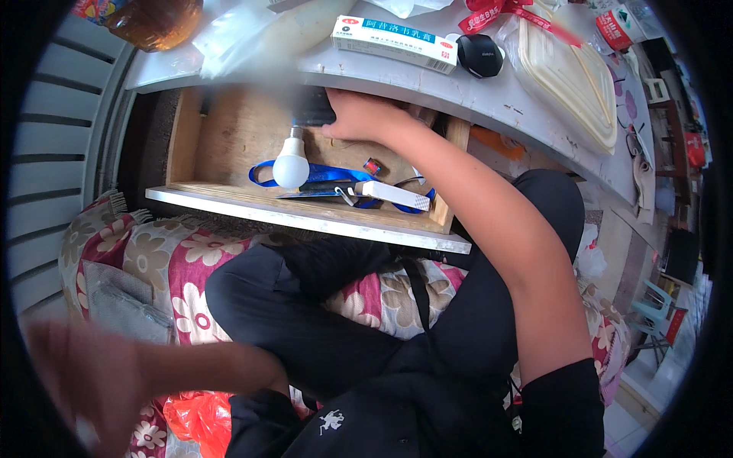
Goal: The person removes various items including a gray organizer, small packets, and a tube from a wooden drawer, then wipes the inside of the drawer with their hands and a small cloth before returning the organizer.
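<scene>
My right hand (357,116) reaches into a pulled-out wooden drawer (229,122) under the tabletop. It is closed on a black object (311,107) whose kind I cannot make out; most of the fingers are hidden. Just below that lies a white light bulb (291,164), its metal base toward the black object. Near the drawer's front are a blue strap (328,173), a dark pointed blade (317,189), a slim white box (397,195) and a small colourful piece (372,166). At the lower left, my left hand (92,382) is raised away from the drawer, smeared by motion.
The tabletop (305,70) holds a cream box (393,43), a black rounded device (479,56), a cream plastic lid (569,84) and an amber-filled bottle (156,23). Crossed legs rest on a flowered cover (206,252). A red plastic bag (200,420) lies lower left.
</scene>
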